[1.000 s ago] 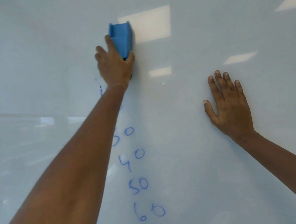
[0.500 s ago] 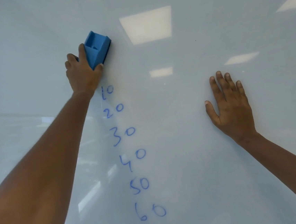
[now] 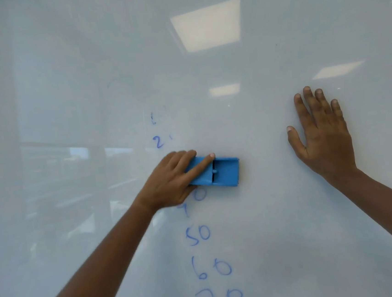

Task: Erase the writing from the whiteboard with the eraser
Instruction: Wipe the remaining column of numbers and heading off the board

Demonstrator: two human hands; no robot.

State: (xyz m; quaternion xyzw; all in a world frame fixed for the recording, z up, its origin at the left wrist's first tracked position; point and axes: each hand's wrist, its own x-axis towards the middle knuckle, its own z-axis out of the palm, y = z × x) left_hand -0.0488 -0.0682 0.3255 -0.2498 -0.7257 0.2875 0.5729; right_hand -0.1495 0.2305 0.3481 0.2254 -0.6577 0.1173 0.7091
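The left hand is clamped on a blue plastic block eraser, fingers over its top edge and the forefinger laid along its back, pressing it flat against the glossy white whiteboard. The eraser lies lengthwise across the column of blue handwritten numbers, at the level where the third entry would be. Above it only faint remnants show: a stroke of a "1" and a "2" with its zero nearly gone. Below, part of a zero peeks out just under the eraser, and "50", "60" and "70" are untouched. The right hand is spread open, palm flat on the board well to the right, holding nothing — it looks like a brace.

To do this stroke well, the pad should stay fully flat with even pressure, not tipped onto one edge, which is likely why the left-hand digits survived above. The passes seem to sit too far right — shifting them leftward would let the pad cover both digits of each number. Overlapping strokes down the column, then a return to the "1" and "2", should clear it. The bracing hand is best kept clear of the ink to avoid smearing.
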